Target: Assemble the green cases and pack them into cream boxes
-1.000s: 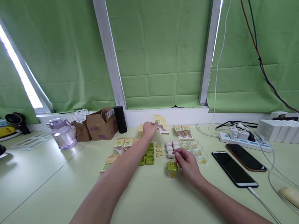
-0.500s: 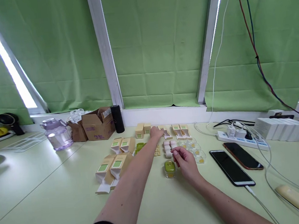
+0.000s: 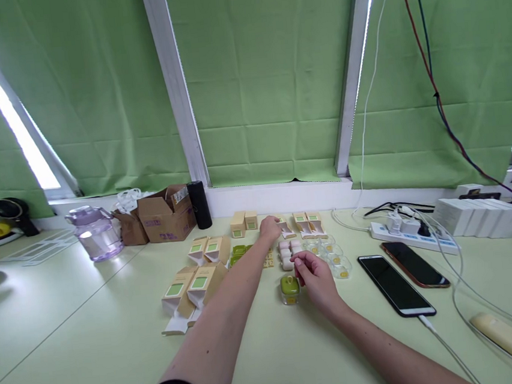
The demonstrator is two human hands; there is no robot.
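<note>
Just beside a squarish clear jar with a green lid (image 3: pixel 289 290), the right hand (image 3: pixel 315 275) is curling its fingers loosely, any hold unclear. Farther off, the left hand (image 3: pixel 270 230) is reaching to a beige cardboard box (image 3: pixel 286 227), its grip hidden; the box, lifted a second ago, is now standing beside two similar boxes (image 3: pixel 302 222), seemingly placed.

Right grip (image 3: pixel 316 275) beside green-lidded jar (image 3: pixel 289 289)

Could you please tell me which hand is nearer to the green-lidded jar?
Right. The right hand is close beside the jar, on its right; the left hand is farther off, beyond it, at a small box.
</note>
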